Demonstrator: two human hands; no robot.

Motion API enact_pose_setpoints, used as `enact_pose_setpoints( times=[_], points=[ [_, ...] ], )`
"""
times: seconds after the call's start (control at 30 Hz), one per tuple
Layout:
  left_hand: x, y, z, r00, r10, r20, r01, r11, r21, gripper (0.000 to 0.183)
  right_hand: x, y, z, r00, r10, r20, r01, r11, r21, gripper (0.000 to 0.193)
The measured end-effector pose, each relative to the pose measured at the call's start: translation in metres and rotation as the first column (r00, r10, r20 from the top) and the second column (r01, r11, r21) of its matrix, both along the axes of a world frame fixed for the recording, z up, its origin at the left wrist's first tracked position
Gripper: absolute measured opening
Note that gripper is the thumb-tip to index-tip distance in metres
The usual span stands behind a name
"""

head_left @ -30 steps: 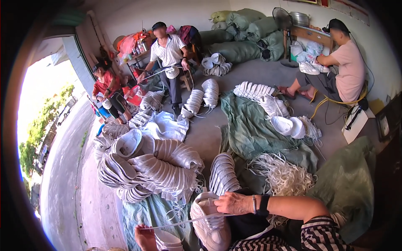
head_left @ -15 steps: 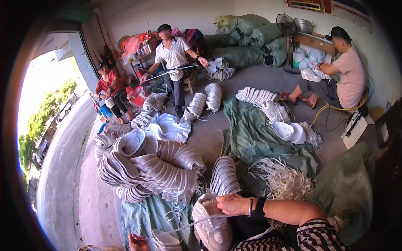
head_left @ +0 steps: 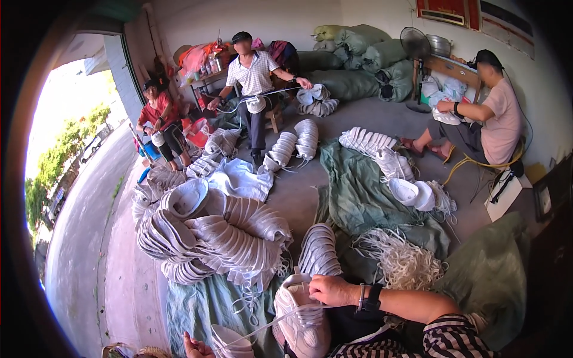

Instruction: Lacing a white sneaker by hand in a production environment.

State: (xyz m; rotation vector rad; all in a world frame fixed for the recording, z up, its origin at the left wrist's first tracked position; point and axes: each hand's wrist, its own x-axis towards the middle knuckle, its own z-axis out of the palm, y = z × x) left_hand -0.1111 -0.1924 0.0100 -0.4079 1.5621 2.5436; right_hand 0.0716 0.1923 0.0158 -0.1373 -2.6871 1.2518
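Note:
A white sneaker (head_left: 303, 322) is in front of me, toe toward me, its heel end farther off. My right hand (head_left: 335, 291) is closed at the edge of its opening, fingertips against the upper; what lies under the fingers is partly hidden. A flat white shoelace (head_left: 268, 324) stretches from the sneaker's eyelets, below my right hand, down to my left hand (head_left: 197, 347). That hand is low at the picture's edge, fingers bent around the lace, partly cut off. Beside it is a pale shoe upper (head_left: 231, 342).
Stacks of nested shoe uppers (head_left: 209, 238) rise ahead to the left. A heap of loose laces (head_left: 400, 259) lies right on green sheeting (head_left: 364, 191). Three other people sit farther off; the middle one (head_left: 253, 71) stretches a lace. Stuffed green sacks (head_left: 352, 83) line the back wall.
The view has shifted slightly. My left hand has moved a little lower, the lace still running to it. My right hand stays at the sneaker. The middle person's hands have moved closer together.

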Motion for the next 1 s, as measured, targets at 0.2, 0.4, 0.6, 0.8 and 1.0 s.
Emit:
enact_pose_setpoints(
  times=[0.2,0.4,0.6,0.8,1.0],
  points=[
    [-0.021,-0.021,-0.021,0.972,-0.211,-0.104,0.228,0.955,0.19,0.014,-0.021,0.03,0.065,0.881,-0.354,-0.314,0.006,0.671,-0.741,0.013],
    [-0.007,-0.006,-0.017,0.991,-0.105,-0.078,0.112,0.99,0.087,0.015,0.025,0.101,0.116,0.634,-0.626,-0.453,-0.317,0.325,-0.891,0.013],
    [0.024,0.074,-0.001,0.898,-0.441,-0.013,0.426,0.875,-0.231,0.019,0.048,0.066,0.061,0.875,-0.465,0.137,0.259,0.21,-0.943,0.008],
    [0.053,0.142,0.003,0.595,-0.781,-0.19,0.627,0.598,-0.499,0.019,0.056,0.02,0.028,0.942,-0.136,0.308,0.329,0.564,-0.757,0.021],
    [0.076,0.168,-0.007,0.405,-0.905,-0.127,0.639,0.38,-0.669,0.013,0.053,0.0,0.0,0.891,0.023,0.454,0.227,0.843,-0.488,0.023]
  ],
)
